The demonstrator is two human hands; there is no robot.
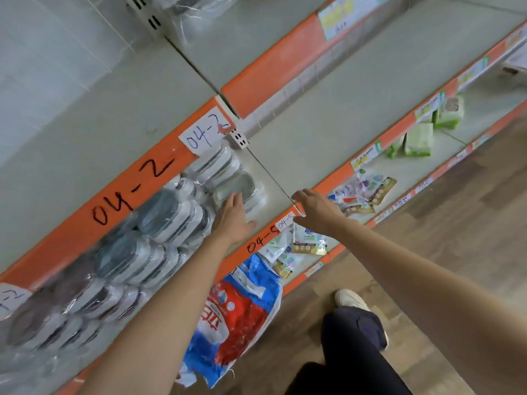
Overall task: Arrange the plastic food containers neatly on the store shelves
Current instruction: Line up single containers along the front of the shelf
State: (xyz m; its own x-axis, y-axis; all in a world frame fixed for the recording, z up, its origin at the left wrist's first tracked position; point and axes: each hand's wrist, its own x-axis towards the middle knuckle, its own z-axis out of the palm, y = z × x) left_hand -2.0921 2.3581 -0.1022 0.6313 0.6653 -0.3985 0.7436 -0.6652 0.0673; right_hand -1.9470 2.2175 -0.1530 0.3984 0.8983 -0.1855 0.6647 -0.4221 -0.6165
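Observation:
Shrink-wrapped stacks of round plastic food containers (159, 215) with dark lids fill the shelf (271, 192) under the orange strip marked 04-2. At the row's right end lies a wrapped pack of rectangular clear containers (236, 185). My left hand (233, 218) reaches into the shelf with straight fingers, its fingertips touching that rectangular pack. My right hand (315, 208) hovers over the shelf's front edge to the right, fingers spread and holding nothing.
A red, white and blue bag (236, 315) hangs out of the lower shelf. Small sachets (362, 192) lie on that shelf, green-white packs (419, 138) farther right. My leg and white shoe (350, 300) stand on the wooden floor.

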